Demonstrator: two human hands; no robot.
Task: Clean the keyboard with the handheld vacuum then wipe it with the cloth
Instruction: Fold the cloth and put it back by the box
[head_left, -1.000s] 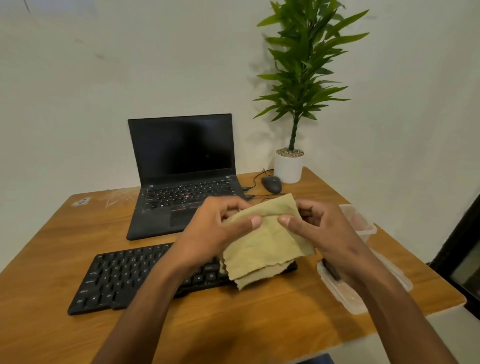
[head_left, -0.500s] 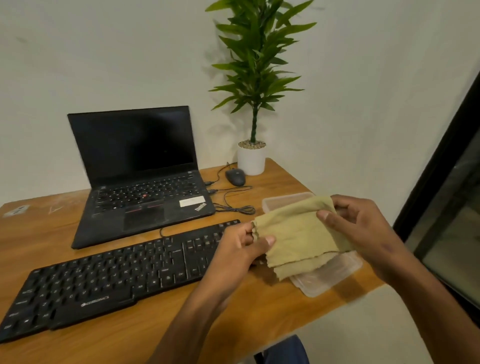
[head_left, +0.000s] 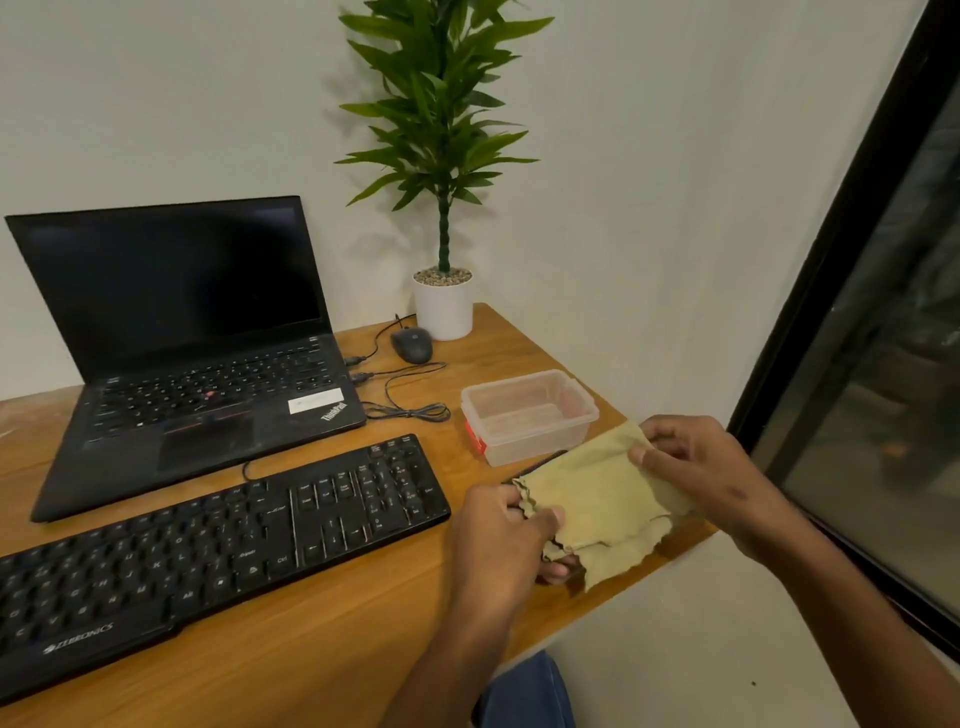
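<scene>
Fingers (head_left: 524, 522) pinch cloth (head_left: 602, 504) over wooden desk (head_left: 322, 639)

Held a yellow-green cloth (head_left: 605, 506) between both hands over the right end of the wooden desk (head_left: 332, 639); left hand (head_left: 501, 540) pinched its left edge, right hand (head_left: 698, 467) gripped its upper right corner; hung just right of the black keyboard (head_left: 208, 551); sat near a clear plastic box (head_left: 530, 413); behind stood a laptop (head_left: 176, 338), a mouse (head_left: 412, 344) and a potted plant (head_left: 443, 306).

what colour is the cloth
Yellowish tan, plain with no pattern; the head view shows the cloth clearly.
</scene>
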